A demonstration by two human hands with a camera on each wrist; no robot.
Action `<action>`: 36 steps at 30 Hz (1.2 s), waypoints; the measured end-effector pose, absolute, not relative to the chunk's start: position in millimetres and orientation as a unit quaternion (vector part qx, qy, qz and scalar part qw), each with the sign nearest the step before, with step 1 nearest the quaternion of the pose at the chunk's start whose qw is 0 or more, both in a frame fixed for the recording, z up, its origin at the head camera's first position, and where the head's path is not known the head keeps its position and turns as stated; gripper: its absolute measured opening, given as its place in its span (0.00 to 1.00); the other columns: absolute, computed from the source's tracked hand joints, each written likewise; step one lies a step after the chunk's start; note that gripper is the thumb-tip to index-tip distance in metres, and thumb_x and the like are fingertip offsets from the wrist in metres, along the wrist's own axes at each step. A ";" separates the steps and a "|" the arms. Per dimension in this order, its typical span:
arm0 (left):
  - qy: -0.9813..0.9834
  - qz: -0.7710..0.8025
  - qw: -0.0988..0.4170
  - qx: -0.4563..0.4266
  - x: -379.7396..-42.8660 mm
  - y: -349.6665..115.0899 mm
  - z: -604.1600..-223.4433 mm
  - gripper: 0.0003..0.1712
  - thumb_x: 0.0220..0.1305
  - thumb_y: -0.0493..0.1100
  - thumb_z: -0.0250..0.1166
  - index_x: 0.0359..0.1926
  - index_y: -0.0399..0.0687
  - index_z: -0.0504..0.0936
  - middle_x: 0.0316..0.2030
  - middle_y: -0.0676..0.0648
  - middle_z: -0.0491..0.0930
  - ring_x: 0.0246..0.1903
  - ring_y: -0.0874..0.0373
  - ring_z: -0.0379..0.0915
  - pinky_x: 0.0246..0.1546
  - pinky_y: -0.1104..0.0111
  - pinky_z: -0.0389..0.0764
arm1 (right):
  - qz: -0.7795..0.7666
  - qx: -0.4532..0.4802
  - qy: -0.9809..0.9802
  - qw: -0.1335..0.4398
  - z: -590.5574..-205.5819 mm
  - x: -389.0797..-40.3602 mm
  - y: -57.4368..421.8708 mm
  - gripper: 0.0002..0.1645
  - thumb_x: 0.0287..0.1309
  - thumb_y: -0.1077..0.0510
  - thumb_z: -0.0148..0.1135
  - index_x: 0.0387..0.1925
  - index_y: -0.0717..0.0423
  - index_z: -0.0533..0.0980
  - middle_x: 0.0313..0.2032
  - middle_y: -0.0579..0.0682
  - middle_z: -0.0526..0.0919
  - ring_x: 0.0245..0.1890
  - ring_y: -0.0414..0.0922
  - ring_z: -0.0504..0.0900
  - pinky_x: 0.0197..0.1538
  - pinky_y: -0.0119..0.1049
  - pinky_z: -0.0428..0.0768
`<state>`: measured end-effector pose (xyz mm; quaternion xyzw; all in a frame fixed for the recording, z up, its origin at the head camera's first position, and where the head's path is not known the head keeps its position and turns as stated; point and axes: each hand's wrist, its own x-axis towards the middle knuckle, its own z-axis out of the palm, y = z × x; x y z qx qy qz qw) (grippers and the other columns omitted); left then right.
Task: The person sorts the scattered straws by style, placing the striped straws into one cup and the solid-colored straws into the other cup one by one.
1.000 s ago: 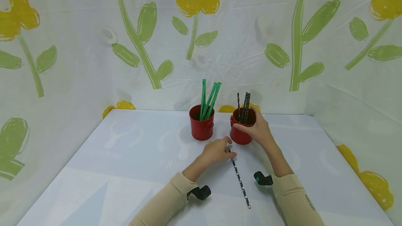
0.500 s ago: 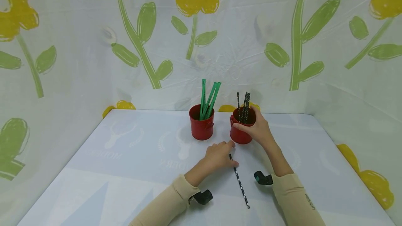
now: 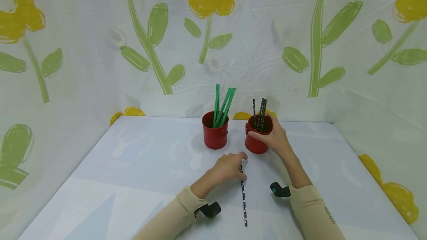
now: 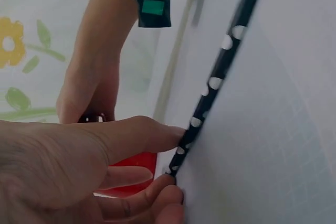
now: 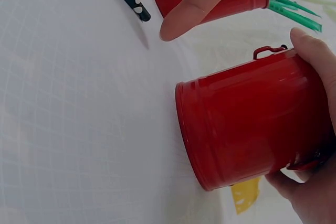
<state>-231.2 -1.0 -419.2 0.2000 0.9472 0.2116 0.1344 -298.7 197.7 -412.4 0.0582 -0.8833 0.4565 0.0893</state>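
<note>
My left hand [image 3: 241, 167] pinches the far end of a black straw with white dots [image 3: 244, 195], which lies along the white table toward me. In the left wrist view the thumb and fingers [image 4: 167, 135] close on the tip of the straw [image 4: 219, 85]. My right hand [image 3: 271, 136] grips the right red cup [image 3: 254, 145], which holds several black dotted straws [image 3: 261, 114]. From the right wrist the cup [image 5: 247, 121] shows with fingers [image 5: 315, 56] curled round its side. The left red cup [image 3: 215, 136] holds green straws [image 3: 222, 106].
The two cups stand side by side near the table's back edge [image 3: 166, 117]. Flower-print sheets [image 3: 100, 47] wall in the back and both sides. Small black wrist cameras [image 3: 279, 190] sit at both sleeves. Bare white tabletop [image 3: 133, 166] spreads left of my hands.
The straw's near end has swung left, so it now points almost straight at me. My left hand has drawn slightly back and closed on its far end. The right hand stayed on the cup.
</note>
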 end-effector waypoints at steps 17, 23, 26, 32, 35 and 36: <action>0.921 0.294 0.199 0.160 -236.6 -12.3 -414.6 0.34 0.55 0.38 0.73 0.63 0.49 0.72 0.28 0.51 0.80 0.41 0.54 0.73 0.23 0.71 0.81 | 0.448 0.061 -0.887 0.096 -412.7 -299.6 197.2 0.63 0.47 0.35 0.73 0.75 0.50 0.48 0.69 0.58 0.65 0.69 0.58 0.65 0.56 0.59 0.80; 0.914 0.301 0.214 0.168 -236.5 -13.0 -416.7 0.31 0.56 0.38 0.73 0.61 0.48 0.74 0.29 0.50 0.81 0.28 0.57 0.77 0.22 0.71 0.81 | 0.450 0.061 -0.886 0.096 -414.3 -298.5 198.3 0.64 0.47 0.35 0.73 0.75 0.51 0.48 0.69 0.58 0.64 0.69 0.58 0.64 0.56 0.59 0.80; 0.911 0.304 0.219 0.172 -237.2 -13.5 -417.6 0.29 0.56 0.39 0.72 0.59 0.48 0.75 0.29 0.50 0.81 0.21 0.58 0.78 0.22 0.71 0.81 | 0.450 0.062 -0.886 0.096 -414.3 -298.3 198.7 0.64 0.47 0.35 0.73 0.75 0.51 0.48 0.69 0.58 0.64 0.69 0.59 0.64 0.55 0.59 0.80; 0.908 0.304 0.227 0.177 -239.8 -14.2 -416.6 0.26 0.57 0.40 0.72 0.57 0.47 0.77 0.31 0.50 0.81 0.20 0.57 0.79 0.23 0.70 0.82 | 0.450 0.065 -0.885 0.097 -413.4 -298.7 197.8 0.63 0.47 0.35 0.73 0.75 0.51 0.49 0.69 0.58 0.65 0.69 0.59 0.65 0.56 0.59 0.79; 0.905 0.305 0.229 0.189 -241.0 -14.3 -415.2 0.23 0.58 0.41 0.71 0.55 0.45 0.79 0.30 0.51 0.80 0.20 0.57 0.78 0.23 0.71 0.82 | 0.450 0.067 -0.885 0.099 -413.5 -298.8 197.9 0.63 0.47 0.35 0.73 0.75 0.51 0.49 0.69 0.59 0.65 0.68 0.59 0.65 0.56 0.59 0.79; 0.903 0.307 0.230 0.194 -241.2 -14.5 -414.5 0.22 0.58 0.40 0.71 0.54 0.45 0.80 0.29 0.51 0.80 0.19 0.56 0.78 0.22 0.71 0.81 | 0.450 0.067 -0.885 0.098 -413.5 -298.8 198.0 0.63 0.47 0.35 0.73 0.75 0.51 0.49 0.69 0.59 0.65 0.68 0.59 0.65 0.56 0.59 0.79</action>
